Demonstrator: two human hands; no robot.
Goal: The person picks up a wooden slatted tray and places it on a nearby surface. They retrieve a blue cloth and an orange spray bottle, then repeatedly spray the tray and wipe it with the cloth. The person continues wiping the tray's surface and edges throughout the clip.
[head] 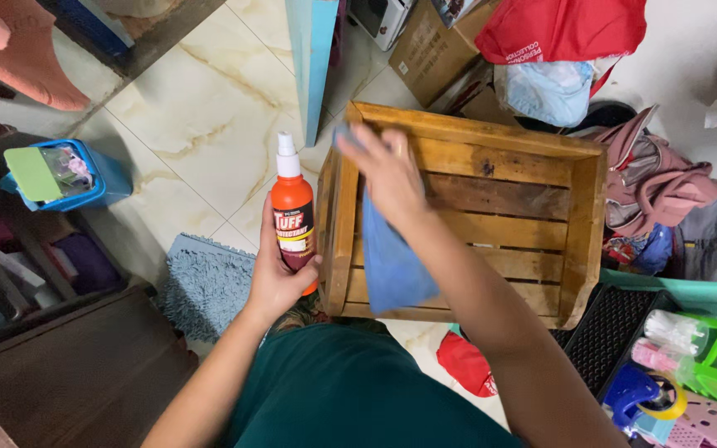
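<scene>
My left hand [274, 278] grips an orange spray bottle [294, 211] with a white nozzle, held upright against the left outer wall of a wooden slatted crate [499, 187]. My right hand [387, 170] presses a blue cloth [392, 257] against the crate's inner left side, near the top corner. The cloth hangs down over the lower slats. The crate rests in front of me, tilted toward my lap, its open face up.
A blue shaggy mat [205, 282] lies on the tiled floor to the left. A blue bin [76, 174] stands further left beside dark wooden furniture [68, 365]. Cardboard boxes [429, 50], red cloth [562, 29] and bags [665, 191] crowd the back right; plastic trays and toys [674, 365] sit lower right.
</scene>
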